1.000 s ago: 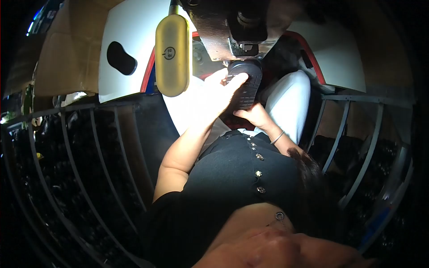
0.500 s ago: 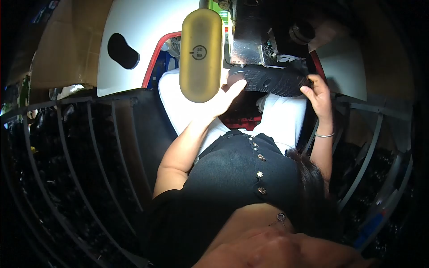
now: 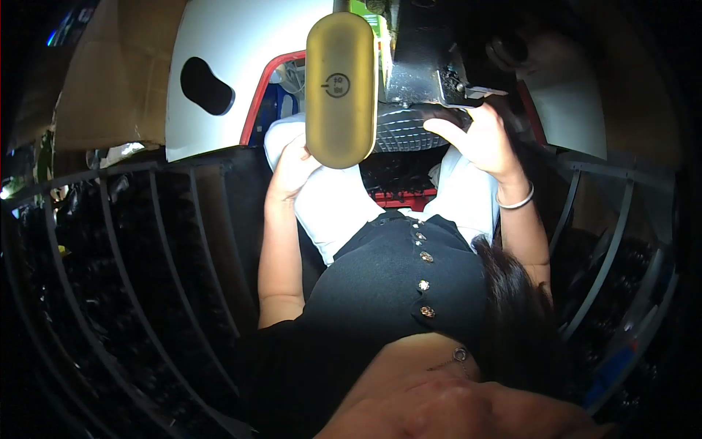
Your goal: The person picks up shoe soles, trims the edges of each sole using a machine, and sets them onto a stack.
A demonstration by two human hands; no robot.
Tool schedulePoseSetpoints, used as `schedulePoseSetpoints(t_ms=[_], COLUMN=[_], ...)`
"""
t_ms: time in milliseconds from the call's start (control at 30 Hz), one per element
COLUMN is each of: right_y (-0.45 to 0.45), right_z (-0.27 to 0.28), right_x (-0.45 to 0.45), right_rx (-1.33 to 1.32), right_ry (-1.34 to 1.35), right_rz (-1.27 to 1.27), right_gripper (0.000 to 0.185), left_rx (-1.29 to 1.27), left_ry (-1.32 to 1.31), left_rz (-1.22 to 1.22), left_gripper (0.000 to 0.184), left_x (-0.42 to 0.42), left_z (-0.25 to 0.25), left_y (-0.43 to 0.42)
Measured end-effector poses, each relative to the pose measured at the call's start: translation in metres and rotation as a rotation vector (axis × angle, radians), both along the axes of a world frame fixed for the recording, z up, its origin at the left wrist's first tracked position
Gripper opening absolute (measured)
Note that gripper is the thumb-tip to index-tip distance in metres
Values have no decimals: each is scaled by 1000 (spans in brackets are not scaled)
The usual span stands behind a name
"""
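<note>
A black shoe sole (image 3: pixel 406 135) with a grid-like tread lies crosswise under the machine head, above my knees. My right hand (image 3: pixel 488 146) grips its right part, thumb stretched across the tread; the other fingertips are partly lost in shadow by the machine's metal fitting (image 3: pixel 457 89). On the left, my left hand (image 3: pixel 294 167) is over my knee, partly behind the yellow oval lamp-like cover (image 3: pixel 340 91). That cover hides most of its fingers and the sole's left end, so I cannot see what it holds.
The dark machine head (image 3: pixel 420 51) stands over the sole. A white tabletop (image 3: pixel 219 36) with a red-edged cutout surrounds it. Metal-barred racks (image 3: pixel 157 241) with dark contents flank me on both sides. Brown cardboard (image 3: pixel 110 80) stands at the upper left.
My right hand has moved left and inward from the sole's right end. My left hand has drawn back leftward, its thumb off the sole. The sole has shifted and turned under the machine.
</note>
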State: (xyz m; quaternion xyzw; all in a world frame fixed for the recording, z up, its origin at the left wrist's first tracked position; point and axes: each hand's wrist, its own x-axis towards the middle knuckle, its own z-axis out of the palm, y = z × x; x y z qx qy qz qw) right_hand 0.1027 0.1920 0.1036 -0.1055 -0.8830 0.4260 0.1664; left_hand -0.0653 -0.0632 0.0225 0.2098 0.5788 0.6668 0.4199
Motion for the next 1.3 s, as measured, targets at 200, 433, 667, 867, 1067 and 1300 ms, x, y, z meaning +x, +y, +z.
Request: schedulePoseSetpoints(t_ms=[200, 433, 667, 867, 1067, 1300], right_y=[-2, -39, -22, 73, 96, 43], right_z=[-16, -56, -163, -92, -4, 13], right_x=[-25, -34, 80, 108, 63, 29], right_rx=[214, -687, -851, -489, -148, -111], right_ry=[-126, 623, -290, -36, 48, 76], right_rz=[108, -279, -29, -225, -105, -66], right_gripper=[33, 29, 23, 23, 22, 23], left_rx=[-195, 79, -175, -180, -255, -225], left_ry=[713, 461, 395, 384, 617, 553], left_rz=[-260, -35, 161, 119, 139, 187], left_gripper=[48, 42, 23, 17, 21, 20], left_x=[3, 40, 58, 63, 53, 17], left_z=[36, 49, 26, 18, 21, 18], left_y=[62, 104, 91, 91, 74, 30])
